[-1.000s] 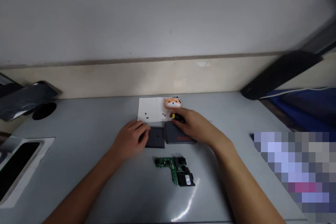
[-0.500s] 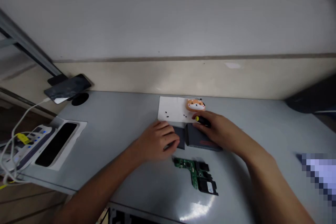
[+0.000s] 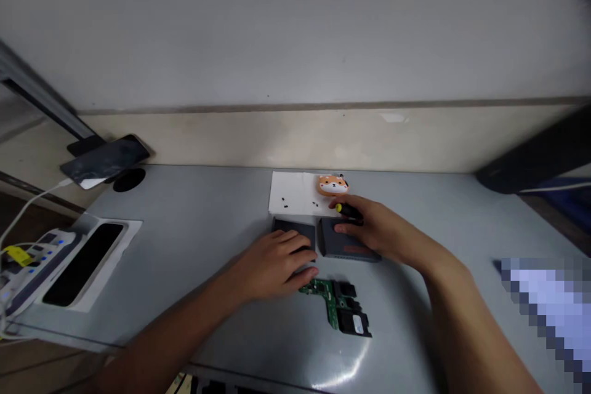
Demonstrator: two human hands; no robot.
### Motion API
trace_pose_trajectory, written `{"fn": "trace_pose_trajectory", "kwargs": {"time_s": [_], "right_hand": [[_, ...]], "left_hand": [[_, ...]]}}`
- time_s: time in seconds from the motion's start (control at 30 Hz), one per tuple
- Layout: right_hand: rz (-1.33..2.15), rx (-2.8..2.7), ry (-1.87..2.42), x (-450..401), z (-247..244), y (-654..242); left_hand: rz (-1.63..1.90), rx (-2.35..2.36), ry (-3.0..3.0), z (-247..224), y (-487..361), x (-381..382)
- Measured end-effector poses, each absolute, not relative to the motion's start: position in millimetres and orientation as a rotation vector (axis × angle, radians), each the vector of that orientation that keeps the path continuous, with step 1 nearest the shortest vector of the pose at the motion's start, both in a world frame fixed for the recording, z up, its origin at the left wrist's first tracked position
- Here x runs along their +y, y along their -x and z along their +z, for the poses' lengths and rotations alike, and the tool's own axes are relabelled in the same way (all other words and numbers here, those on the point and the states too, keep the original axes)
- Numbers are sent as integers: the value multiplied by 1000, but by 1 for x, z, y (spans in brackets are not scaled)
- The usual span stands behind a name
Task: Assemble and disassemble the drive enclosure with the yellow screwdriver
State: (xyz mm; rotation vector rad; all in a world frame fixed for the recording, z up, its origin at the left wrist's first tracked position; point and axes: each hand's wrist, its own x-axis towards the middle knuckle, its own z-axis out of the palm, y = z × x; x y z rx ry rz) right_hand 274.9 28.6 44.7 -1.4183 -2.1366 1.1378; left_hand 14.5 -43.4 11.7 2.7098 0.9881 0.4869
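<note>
My left hand (image 3: 277, 263) lies over a thin dark grey panel (image 3: 293, 226), its fingers stretched out and its thumb apart. The thumb tip is close to a green circuit board (image 3: 331, 305) with black parts, which lies nearer to me. In my right hand (image 3: 369, 225) is a screwdriver (image 3: 349, 212) with a black handle and a yellow end; its shaft is hidden. That hand also rests on a dark grey flat case (image 3: 344, 245). Behind both hands, a white paper (image 3: 295, 184) bears several tiny black screws (image 3: 285, 202) and an orange-and-white animal-face case (image 3: 333, 185).
At the left, a phone (image 3: 85, 265) lies on paper beside a power strip (image 3: 37, 268) with white cables. Another phone (image 3: 108, 160) leans on a stand near a round desk hole (image 3: 129, 180). A dark cylindrical object (image 3: 530, 154) stands at the right, with a pixelated patch below it.
My left hand has gone from bent fingers to stretched ones and has shifted left and nearer, baring more of the dark panel. My right hand keeps the screwdriver. The view has turned slightly right.
</note>
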Motion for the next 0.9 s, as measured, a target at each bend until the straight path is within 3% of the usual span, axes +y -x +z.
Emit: {"fn": "trace_pose_trajectory", "kwargs": {"time_s": [0.3, 0.53, 0.9], "right_hand": [[1130, -2160, 1460, 29, 45, -281], [1056, -2175, 1487, 30, 49, -290], [988, -2247, 1437, 35, 48, -308]], "left_hand": [[626, 942, -2725, 7, -12, -39], [861, 1490, -2616, 11, -4, -29], [671, 1741, -2030, 12, 2, -21]]}}
